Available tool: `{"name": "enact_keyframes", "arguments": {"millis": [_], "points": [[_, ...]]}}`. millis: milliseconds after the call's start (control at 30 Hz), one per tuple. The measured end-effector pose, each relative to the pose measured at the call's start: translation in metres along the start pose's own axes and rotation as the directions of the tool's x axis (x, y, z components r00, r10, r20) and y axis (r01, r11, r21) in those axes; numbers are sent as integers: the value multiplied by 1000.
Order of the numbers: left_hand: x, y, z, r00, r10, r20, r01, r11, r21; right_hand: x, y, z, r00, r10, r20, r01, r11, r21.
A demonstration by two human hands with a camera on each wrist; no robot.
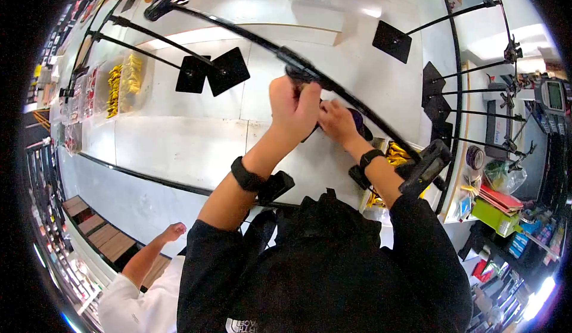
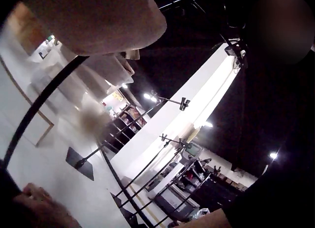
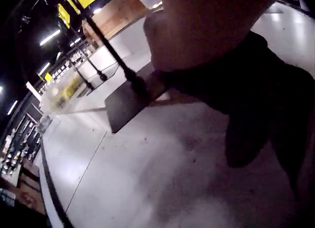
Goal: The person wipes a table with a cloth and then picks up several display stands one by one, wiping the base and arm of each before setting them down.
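Both hands are close together over the white table (image 1: 190, 136) in the head view. My left hand (image 1: 296, 106) has curled fingers with the thumb laid along them, beside the right hand's fingertips. A dark purple-black item (image 1: 359, 118) shows behind and below the hands. My right hand (image 1: 341, 123) pinches it with bent fingers. In the right wrist view the item (image 3: 251, 100) hangs under the hand in shadow, with rounded lobes; I cannot tell its kind. The left wrist view shows the left hand (image 2: 98, 21) large at the top, its fingertips hidden, with a black curved strip (image 2: 37, 107) below.
A black rod (image 1: 238, 32) crosses the view over the hands. Black plates on rods (image 1: 229, 72) stand around the table. Clear bins hold yellow packets (image 1: 128, 80) at left; more packets (image 1: 398, 154) lie by the right forearm. A person in white (image 1: 143, 297) is at the lower left.
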State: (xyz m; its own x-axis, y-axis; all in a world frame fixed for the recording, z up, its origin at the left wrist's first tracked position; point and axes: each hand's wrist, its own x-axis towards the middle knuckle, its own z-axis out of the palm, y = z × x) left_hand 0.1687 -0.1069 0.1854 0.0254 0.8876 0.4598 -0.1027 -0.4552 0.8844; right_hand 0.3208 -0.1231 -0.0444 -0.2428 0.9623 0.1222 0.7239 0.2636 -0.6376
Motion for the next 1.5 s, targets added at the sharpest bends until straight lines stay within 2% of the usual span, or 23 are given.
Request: {"name": "enact_keyframes", "arguments": {"millis": [33,200,267,400,467,500,533,600,667,733,767,867,933,1000,1100,1133,1200,1267,1333,1367,1400,1467,1500], "points": [[2,6,2,1000,7,24,-6,998,-56,15,-33,-38,975,-151,-164,56,879,-474],[3,-9,0,1000,10,20,-10,1000,-5,-17,-55,5,986,-116,-121,42,870,-492],[1,-13,-1,998,50,-27,-48,996,72,-47,-51,21,992,-116,-51,106,980,-169],[2,-6,-2,998,36,-47,-32,996,82,-34,-57,-20,978,-208,31,205,909,-362],[5,-6,-2,999,35,-23,-36,998,-47,-27,-57,-15,979,-82,-188,23,954,-299],[6,-5,-1,999,36,-11,-36,999,-21,-30,-44,4,933,-192,-304,73,929,-364],[5,-2,2,998,52,-27,-50,997,62,-31,-45,41,940,246,-236,-288,944,-163],[4,-3,9,999,39,-36,-39,999,-8,-36,-76,55,959,138,-248,-212,930,-302],[8,-1,10,998,47,-43,-43,997,70,-31,-83,55,872,-444,-207,168,668,-725],[9,-14,4,986,35,-163,-31,999,30,-17,-103,42,993,-120,17,117,906,-407],[16,2,8,985,17,-169,-20,1000,-16,-16,-105,42,964,-169,-207,100,947,-306],[17,-1,4,987,7,-163,-8,1000,-7,-13,-90,26,998,-49,-32,44,991,-127],[17,-3,1,989,-1,-149,-6,999,-47,-14,-81,1,991,120,-62,-133,947,-294],[19,-1,-2,991,-2,-133,-8,997,-74,-13,-51,3,934,239,-266,-260,964,-48],[16,-6,-2,995,-19,-95,4,988,-153,-17,-24,-7,909,34,-415,-187,924,-335],[13,2,-1,996,-44,-72,43,999,-22,-18,-13,-10,917,-39,-398,-160,876,-455],[15,11,0,1000,-27,-4,26,991,-135,-17,-14,-43,940,303,-153,-317,945,-75],[22,19,-14,967,-216,134,251,899,-360,-28,-21,-56,857,403,-322,-237,862,449],[30,29,-9,965,-262,5,247,906,-343,-33,-41,-89,869,384,-310,-419,907,-50],[32,44,-2,980,-192,-43,178,957,-231,-31,-43,-97,883,341,-323,-366,931,-16],[37,40,-4,994,-106,26,108,923,-370,-29,-44,-105,894,296,-335,-309,951,14],[46,45,1,998,-48,44,59,946,-317,-21,-47,-110,897,265,-354,-282,959,5],[48,46,10,996,-83,-38,76,984,-159,-16,-50,-112,902,228,-367,-246,969,-2]]}}
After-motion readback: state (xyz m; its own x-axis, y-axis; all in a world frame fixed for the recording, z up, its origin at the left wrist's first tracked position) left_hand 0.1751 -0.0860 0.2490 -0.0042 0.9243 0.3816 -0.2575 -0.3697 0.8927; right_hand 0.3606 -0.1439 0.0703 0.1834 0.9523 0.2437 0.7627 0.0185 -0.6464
